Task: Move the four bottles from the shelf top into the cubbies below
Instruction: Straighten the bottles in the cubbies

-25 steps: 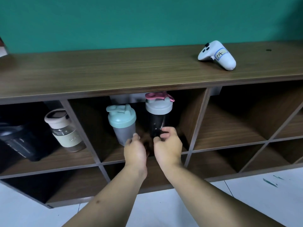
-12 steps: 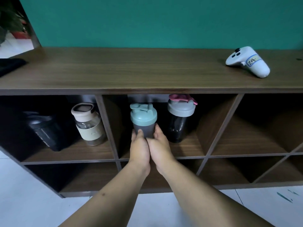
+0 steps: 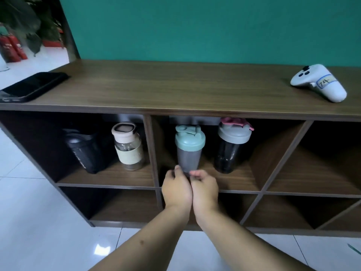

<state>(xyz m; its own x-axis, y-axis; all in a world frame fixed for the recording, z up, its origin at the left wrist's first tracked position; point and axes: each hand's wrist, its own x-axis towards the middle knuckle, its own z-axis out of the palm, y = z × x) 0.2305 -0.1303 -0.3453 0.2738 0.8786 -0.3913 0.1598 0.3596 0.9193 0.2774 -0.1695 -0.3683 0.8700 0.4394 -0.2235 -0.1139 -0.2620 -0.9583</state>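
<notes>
Wooden shelf (image 3: 175,89) against teal wall (image 3: 195,28), white tiled floor (image 3: 29,222) below. Four bottles in upper cubbies under shelf top. Left hand (image 3: 176,189) and right hand (image 3: 205,189), fingers curled, at base of teal-lidded bottle (image 3: 189,148); grip unclear.

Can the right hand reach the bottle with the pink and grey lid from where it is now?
Probably yes. The right hand is at the open front of the same cubby, and the pink-lidded bottle stands just right of it with nothing between.
</notes>
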